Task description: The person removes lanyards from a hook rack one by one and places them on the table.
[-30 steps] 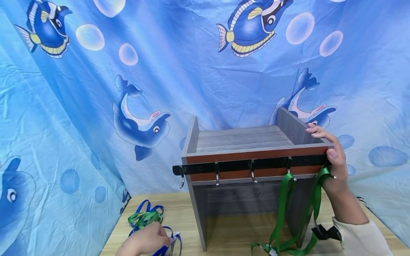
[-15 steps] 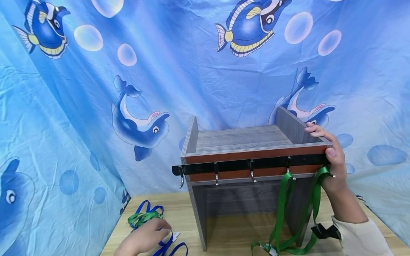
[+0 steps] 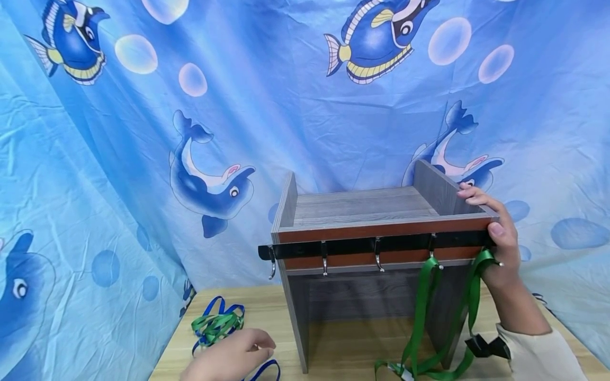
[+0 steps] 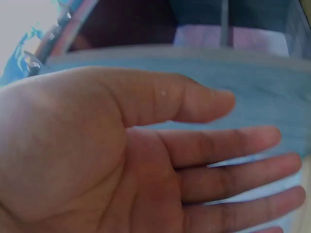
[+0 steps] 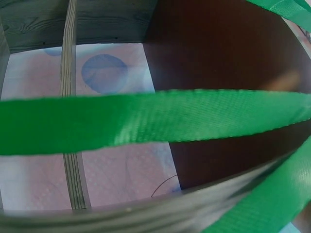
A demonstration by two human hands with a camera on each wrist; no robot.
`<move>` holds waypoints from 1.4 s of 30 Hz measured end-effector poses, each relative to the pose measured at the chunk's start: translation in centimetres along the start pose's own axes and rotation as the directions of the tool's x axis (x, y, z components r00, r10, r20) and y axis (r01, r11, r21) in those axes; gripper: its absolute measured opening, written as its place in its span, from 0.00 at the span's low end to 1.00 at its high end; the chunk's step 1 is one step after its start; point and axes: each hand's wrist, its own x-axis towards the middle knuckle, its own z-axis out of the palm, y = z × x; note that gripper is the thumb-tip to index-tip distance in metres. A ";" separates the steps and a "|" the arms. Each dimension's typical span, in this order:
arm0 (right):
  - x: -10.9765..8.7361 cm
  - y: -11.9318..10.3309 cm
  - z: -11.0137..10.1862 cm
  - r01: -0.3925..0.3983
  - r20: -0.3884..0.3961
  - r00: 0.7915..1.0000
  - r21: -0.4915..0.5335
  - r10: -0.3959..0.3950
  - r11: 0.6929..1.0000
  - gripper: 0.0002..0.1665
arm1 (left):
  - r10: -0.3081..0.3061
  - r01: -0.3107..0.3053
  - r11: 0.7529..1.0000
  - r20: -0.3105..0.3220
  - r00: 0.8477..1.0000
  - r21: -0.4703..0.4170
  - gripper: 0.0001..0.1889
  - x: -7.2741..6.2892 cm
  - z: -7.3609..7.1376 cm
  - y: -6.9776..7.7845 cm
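My right hand (image 3: 502, 241) holds the front right corner of a grey wooden shelf (image 3: 362, 203), thumb at the front and fingers over the side panel. A black hook rail (image 3: 352, 247) runs along the shelf's front. From its two rightmost hooks hang green ribbon lanyards (image 3: 421, 307), whose lower ends reach the table; in the right wrist view a green band (image 5: 155, 119) crosses close to the camera. My left hand (image 3: 233, 355) is low over the table, above a blue lanyard (image 3: 268, 366) that it partly hides. Its fingers (image 4: 238, 182) are straight in the left wrist view, with nothing in them.
A tangle of blue and green lanyards (image 3: 216, 324) lies on the wooden table (image 3: 257, 296), left of the shelf. The other hooks (image 3: 325, 264) carry nothing. A blue curtain (image 3: 295, 116) printed with sea animals surrounds the table at the back and sides.
My left hand has moved a little to the right, covering more of the blue lanyard, which has shifted on the table. My right hand keeps its hold on the shelf.
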 end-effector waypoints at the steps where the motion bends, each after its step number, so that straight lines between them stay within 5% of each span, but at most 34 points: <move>1: 0.0 0.0 0.0 -0.001 0.000 1.000 0.000 0.001 1.000 0.28 | 0.027 -0.027 1.000 0.009 1.000 -0.002 0.14 0.0 0.0 0.4; 13: 0.0 0.2 0.1 -0.019 0.000 1.000 0.042 0.019 0.999 0.28 | 0.220 -0.219 0.976 0.055 0.974 -0.024 0.18 -0.3 1.7 6.2; 21: 0.0 0.1 -0.1 -0.037 -0.021 0.999 0.019 0.038 0.999 0.28 | 0.413 -0.414 0.909 -0.020 0.910 -0.057 0.19 0.7 3.2 9.1; 27: 0.1 0.1 -0.1 -0.033 -0.012 0.999 0.025 0.034 0.999 0.29 | 0.478 -0.476 0.869 -0.018 0.878 -0.138 0.21 1.5 4.4 10.7; 34: -0.1 0.0 -0.1 -0.013 -0.007 1.000 0.022 0.014 1.000 0.28 | 0.570 -0.558 0.807 0.004 0.822 -0.193 0.23 3.0 6.4 11.9; 42: -0.1 0.0 -0.1 -0.021 -0.005 1.000 0.038 0.021 0.999 0.28 | 0.601 -0.577 0.779 0.031 0.799 -0.243 0.25 4.8 8.8 12.7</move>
